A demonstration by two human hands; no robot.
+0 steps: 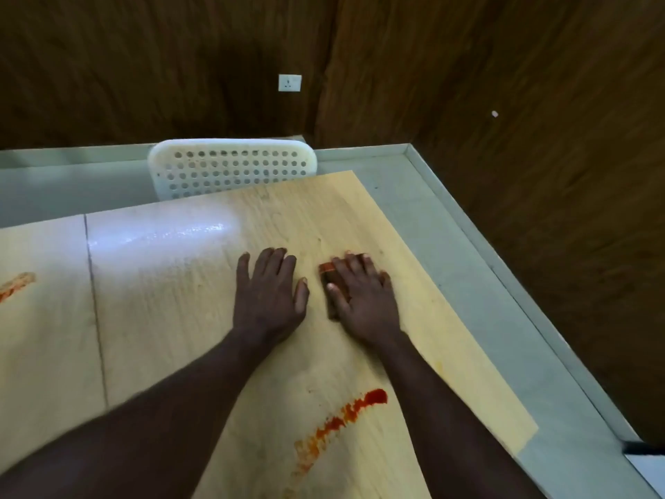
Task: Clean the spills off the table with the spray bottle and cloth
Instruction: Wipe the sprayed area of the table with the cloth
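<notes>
My right hand (361, 295) presses flat on a small reddish-brown cloth (328, 272) on the light wooden table (180, 318); only the cloth's left edge shows from under the fingers. My left hand (268, 293) lies flat on the table just left of it, fingers spread, holding nothing. A red smeared spill (342, 419) streaks the table between my forearms, nearer to me. Another orange-red spill (16, 284) sits at the far left edge of the view. A wet glossy patch (162, 239) shines on the table beyond my left hand. No spray bottle is in view.
A white perforated plastic chair back (232, 167) stands behind the table's far edge. Grey floor (467, 282) with a raised border runs along the right of the table. Dark wood-panelled walls with a white socket (289, 82) enclose the corner.
</notes>
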